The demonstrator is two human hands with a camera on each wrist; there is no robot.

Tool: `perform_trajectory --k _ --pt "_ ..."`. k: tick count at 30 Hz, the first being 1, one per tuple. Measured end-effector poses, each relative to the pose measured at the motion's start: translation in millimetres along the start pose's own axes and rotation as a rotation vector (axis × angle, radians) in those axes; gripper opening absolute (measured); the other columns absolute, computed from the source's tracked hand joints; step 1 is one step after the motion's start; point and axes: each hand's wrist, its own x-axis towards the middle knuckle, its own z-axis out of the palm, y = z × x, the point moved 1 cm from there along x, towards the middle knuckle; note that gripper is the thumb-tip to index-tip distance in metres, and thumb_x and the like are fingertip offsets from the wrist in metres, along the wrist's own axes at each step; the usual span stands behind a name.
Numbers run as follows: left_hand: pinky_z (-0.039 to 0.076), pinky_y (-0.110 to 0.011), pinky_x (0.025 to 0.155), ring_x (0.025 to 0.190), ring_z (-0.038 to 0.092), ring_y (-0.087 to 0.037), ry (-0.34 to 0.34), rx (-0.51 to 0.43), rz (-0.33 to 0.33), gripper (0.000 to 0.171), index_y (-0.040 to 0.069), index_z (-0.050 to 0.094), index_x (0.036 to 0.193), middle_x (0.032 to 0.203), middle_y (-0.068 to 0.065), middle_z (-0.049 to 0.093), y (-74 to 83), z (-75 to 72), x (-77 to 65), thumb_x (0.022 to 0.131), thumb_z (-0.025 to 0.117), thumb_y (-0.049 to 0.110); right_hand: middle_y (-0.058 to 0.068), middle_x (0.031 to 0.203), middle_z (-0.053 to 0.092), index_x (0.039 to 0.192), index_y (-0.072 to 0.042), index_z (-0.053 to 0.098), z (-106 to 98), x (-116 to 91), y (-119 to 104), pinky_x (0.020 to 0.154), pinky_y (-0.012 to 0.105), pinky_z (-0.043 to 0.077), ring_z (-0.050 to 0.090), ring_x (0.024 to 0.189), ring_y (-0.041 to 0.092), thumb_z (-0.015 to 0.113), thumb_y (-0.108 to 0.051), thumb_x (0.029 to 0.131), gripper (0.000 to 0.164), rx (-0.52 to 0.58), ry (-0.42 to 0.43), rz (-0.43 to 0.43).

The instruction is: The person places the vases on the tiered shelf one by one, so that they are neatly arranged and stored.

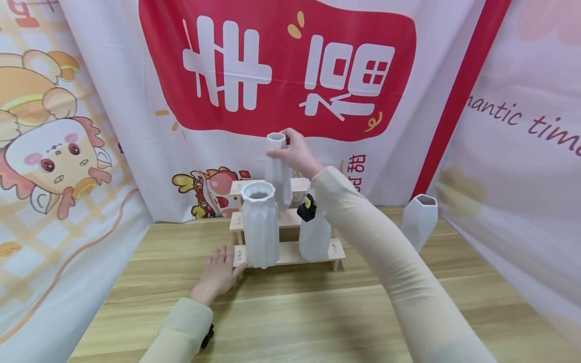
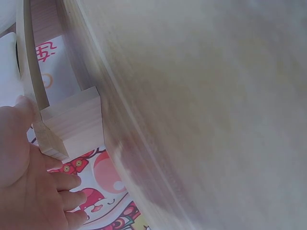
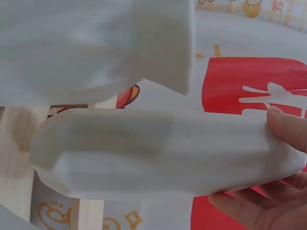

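My right hand (image 1: pixel 297 154) grips a tall, slim white faceted vase (image 1: pixel 278 176) near its mouth, thumb on one side and fingers on the other. The vase stands upright over the upper steps of a wooden tiered stand (image 1: pixel 290 252); in the right wrist view its base (image 3: pixel 53 153) is close by the boards. My left hand (image 1: pixel 220 272) rests at the left end of the lowest step, fingers extended beside it and thumb at the board's edge. On that step stand a ribbed white vase (image 1: pixel 260 227) and a second white vase (image 1: pixel 315 237), partly behind my right wrist strap.
Another white faceted vase (image 1: pixel 419 219) stands at the right on the wood-grain table (image 1: pixel 290 322). Printed cloth (image 1: pixel 277 60) hangs close behind the stand, with more cloth along the left and right sides of the table.
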Motion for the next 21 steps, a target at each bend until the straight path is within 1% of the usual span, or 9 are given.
perform_trajectory --k 7,13,21 --pt "0.008 -0.055 0.107 0.131 0.012 -0.049 0.008 -0.005 -0.001 0.071 -0.013 0.013 0.141 0.142 -0.037 0.015 1.0 -1.4 -1.4 0.098 0.039 0.038 0.0 0.112 0.054 0.118 -0.015 0.048 16.7 0.1 6.4 0.082 0.037 0.049 0.053 0.094 0.017 0.072 -0.023 0.08 0.046 0.028 0.004 0.013" --pt "0.008 -0.054 0.107 0.131 0.012 -0.049 0.003 0.016 -0.003 0.071 -0.013 0.013 0.141 0.142 -0.037 0.015 0.5 -0.8 -1.4 0.098 0.039 0.038 0.001 0.112 0.054 0.119 -0.014 0.047 28.8 0.8 11.6 0.083 0.037 0.049 0.053 0.094 0.018 0.073 -0.023 0.08 0.048 0.052 -0.021 0.008" --pt "0.009 -0.055 0.107 0.131 0.013 -0.049 0.008 0.016 -0.004 0.071 -0.013 0.013 0.141 0.142 -0.037 0.016 -0.1 0.2 -0.9 0.098 0.039 0.038 0.001 0.112 0.055 0.117 -0.015 0.048 39.1 1.9 15.0 0.084 0.037 0.049 0.053 0.093 0.018 0.072 -0.022 0.08 0.045 0.058 -0.031 -0.008"
